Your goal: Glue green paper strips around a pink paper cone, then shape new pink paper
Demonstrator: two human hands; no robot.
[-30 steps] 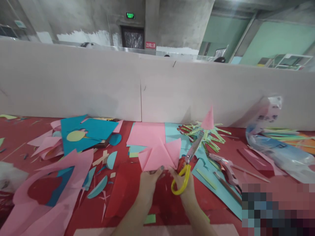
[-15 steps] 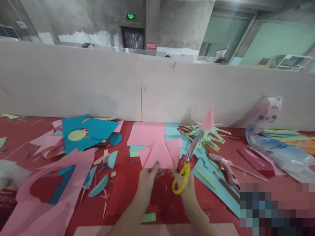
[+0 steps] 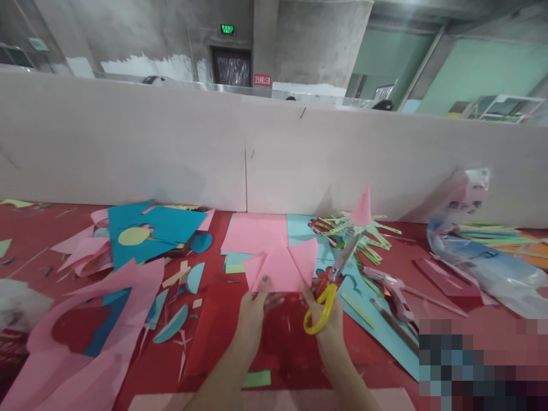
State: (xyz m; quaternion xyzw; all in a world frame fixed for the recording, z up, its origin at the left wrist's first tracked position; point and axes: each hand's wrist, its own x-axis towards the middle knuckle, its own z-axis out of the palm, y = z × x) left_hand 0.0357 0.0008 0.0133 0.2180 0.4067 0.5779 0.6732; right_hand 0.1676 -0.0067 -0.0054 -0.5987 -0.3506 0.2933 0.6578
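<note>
A folded pink paper [image 3: 280, 269] with flaps at both sides is held up over a red sheet [image 3: 285, 337]. My left hand [image 3: 254, 302] pinches its lower left edge, thumb on top. At the lower right edge, my right hand [image 3: 323, 311] grips the same paper between thumb and fingers. Scissors with yellow handles [image 3: 324, 311] hang on my right hand, their blades pointing up and to the right. Just behind the folded paper lies a flat pink sheet [image 3: 254, 231] on light blue sheets [image 3: 302, 227].
A pink cone [image 3: 362, 210] stands on green strips at the back. Right of my right hand are a glue gun [image 3: 396, 291] and a plastic bag [image 3: 492, 262]. Paper scraps [image 3: 171, 324] lie left. A white partition [image 3: 180, 142] borders the table.
The yellow-handled scissors have shifted slightly right with my right hand. My left thumb has slid a little left along the folded pink paper.
</note>
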